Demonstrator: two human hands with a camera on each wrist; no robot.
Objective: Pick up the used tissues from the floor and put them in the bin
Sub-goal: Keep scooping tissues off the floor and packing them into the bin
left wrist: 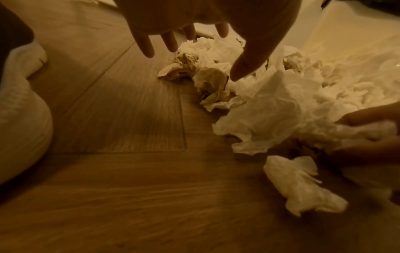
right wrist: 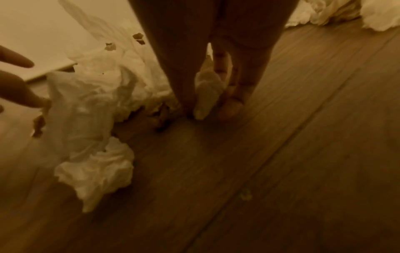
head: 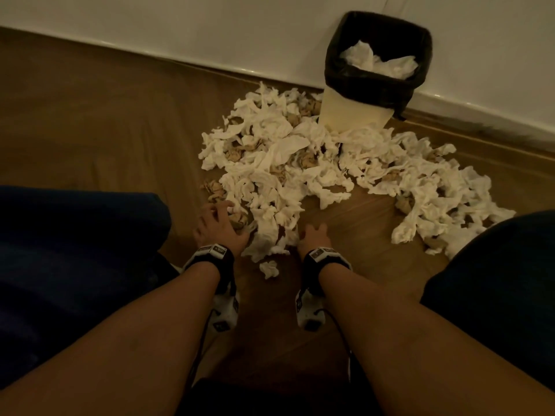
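A wide heap of crumpled white and brown tissues (head: 285, 163) covers the wooden floor in front of the bin (head: 351, 112), a cream tub with a black liner and white tissues (head: 378, 61) inside. My left hand (head: 219, 223) hovers with spread fingers over brown crumpled tissues at the heap's near-left edge; the left wrist view shows this hand (left wrist: 190, 32) holding nothing. My right hand (head: 313, 235) is at the heap's near edge and pinches a white tissue (right wrist: 205, 89) between thumb and fingers. One small white tissue (head: 268, 269) lies apart, between my wrists.
My knees in dark blue cloth flank the scene at left (head: 75, 250) and right (head: 495, 280). A white wall with skirting (head: 210, 40) runs behind the bin. Bare floor (head: 345, 223) shows right of my right hand. More tissues (head: 435, 205) spread far right.
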